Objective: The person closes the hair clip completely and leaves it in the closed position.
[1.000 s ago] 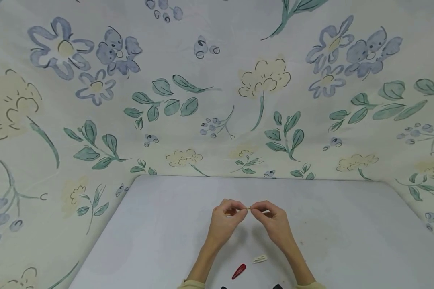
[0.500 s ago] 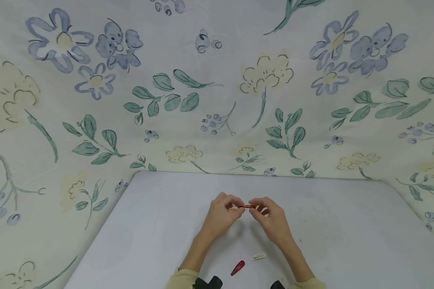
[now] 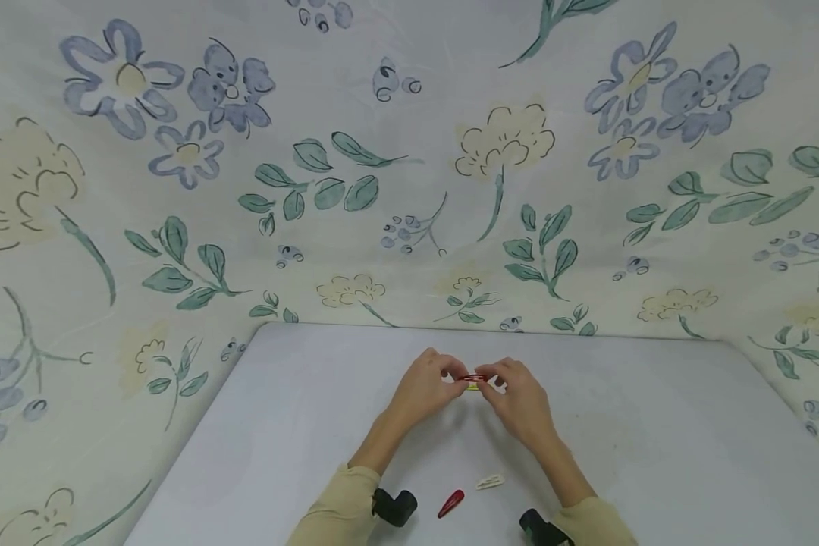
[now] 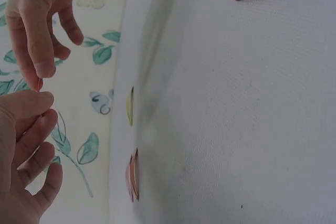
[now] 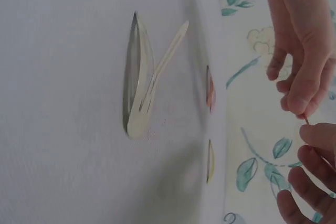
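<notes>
Both hands meet over the far middle of the table, holding a red snap hair clip (image 3: 474,378) between them. My left hand (image 3: 426,387) pinches its left end between thumb and fingers, and my right hand (image 3: 519,398) pinches the right end. In both wrist views the clip shows only as a thin sliver between the fingertips. Beyond it on the table lie a yellow hair clip (image 4: 129,106) and an orange-pink hair clip (image 4: 132,176); the latter is hidden in the head view. Nearer the body are another red hair clip (image 3: 450,503) and a cream hair clip (image 5: 142,93), snapped open.
The white table (image 3: 300,425) ends at a back edge against a floral cloth (image 3: 409,167). Black wrist cameras (image 3: 394,506) sit at both forearms, close beside the near clips.
Both hands have shifted slightly away from the body. More of the red clip between the fingers shows now, and the yellow clip has come into view below it.
</notes>
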Motion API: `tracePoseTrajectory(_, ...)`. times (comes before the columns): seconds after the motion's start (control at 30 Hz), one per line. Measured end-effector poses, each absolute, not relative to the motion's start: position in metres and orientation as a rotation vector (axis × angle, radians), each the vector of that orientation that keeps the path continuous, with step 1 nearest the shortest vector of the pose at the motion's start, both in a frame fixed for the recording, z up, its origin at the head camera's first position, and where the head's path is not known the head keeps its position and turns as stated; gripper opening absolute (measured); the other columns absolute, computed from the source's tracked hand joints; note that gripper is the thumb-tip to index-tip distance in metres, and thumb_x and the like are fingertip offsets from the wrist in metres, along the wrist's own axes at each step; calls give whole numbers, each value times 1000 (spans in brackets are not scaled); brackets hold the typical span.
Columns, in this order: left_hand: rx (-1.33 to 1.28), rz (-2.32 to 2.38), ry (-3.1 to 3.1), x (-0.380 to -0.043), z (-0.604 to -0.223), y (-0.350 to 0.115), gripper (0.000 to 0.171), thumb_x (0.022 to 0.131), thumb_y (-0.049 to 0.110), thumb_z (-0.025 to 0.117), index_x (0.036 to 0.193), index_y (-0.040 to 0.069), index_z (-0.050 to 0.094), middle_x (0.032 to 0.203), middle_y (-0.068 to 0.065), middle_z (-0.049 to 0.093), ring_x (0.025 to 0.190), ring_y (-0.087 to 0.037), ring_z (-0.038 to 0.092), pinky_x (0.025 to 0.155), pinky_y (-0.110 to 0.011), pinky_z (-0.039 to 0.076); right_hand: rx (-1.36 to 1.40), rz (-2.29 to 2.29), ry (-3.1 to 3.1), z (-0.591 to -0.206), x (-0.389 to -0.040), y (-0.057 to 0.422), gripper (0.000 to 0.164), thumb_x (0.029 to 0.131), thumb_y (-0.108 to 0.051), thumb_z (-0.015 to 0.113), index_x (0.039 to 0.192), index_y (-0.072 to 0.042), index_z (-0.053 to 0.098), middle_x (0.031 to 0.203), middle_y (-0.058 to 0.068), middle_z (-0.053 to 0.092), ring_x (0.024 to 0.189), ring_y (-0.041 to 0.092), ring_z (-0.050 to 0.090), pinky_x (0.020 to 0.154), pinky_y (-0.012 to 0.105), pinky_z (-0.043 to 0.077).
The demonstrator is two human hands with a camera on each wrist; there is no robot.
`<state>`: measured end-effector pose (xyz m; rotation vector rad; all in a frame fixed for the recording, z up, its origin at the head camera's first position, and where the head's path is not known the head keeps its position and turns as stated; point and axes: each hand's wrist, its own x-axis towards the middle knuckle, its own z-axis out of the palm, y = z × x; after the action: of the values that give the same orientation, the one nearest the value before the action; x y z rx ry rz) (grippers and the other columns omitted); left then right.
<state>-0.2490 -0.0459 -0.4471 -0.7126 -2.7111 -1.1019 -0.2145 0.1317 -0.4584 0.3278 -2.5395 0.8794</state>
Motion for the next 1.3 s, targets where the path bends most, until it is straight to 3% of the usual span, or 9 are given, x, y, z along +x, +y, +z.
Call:
tracePoseTrajectory(0.5,-757,-842,-2824,-265,-459,-31,10,84,23,75,87,14,74,81,5,66,82,-13,54,68,-25,42,260,916,-2744,-469,-231,149,15,86,-14,76,100,-10,73,93,3,63,90,22,59,74,35,50)
tracePoseTrajectory(0.87,-824,-498,-2836,-266,-471,-24,8,83,24,77,86,18,75,83,8,69,82,-11,55,76,-33,47,252,828,-2892,-481,-238,151,11,84,-13,77,94,-10,73,93,3,65,90,21,59,79,41,52)
tracePoseTrajectory(1.3,-779,-402,-2875,-264,-479,-20,7,83,25,77,83,18,74,78,9,63,79,-10,51,74,-34,44,237,631,-2962,-490,-244,146,13,82,-17,79,92,-10,74,85,1,62,84,20,57,77,40,51)
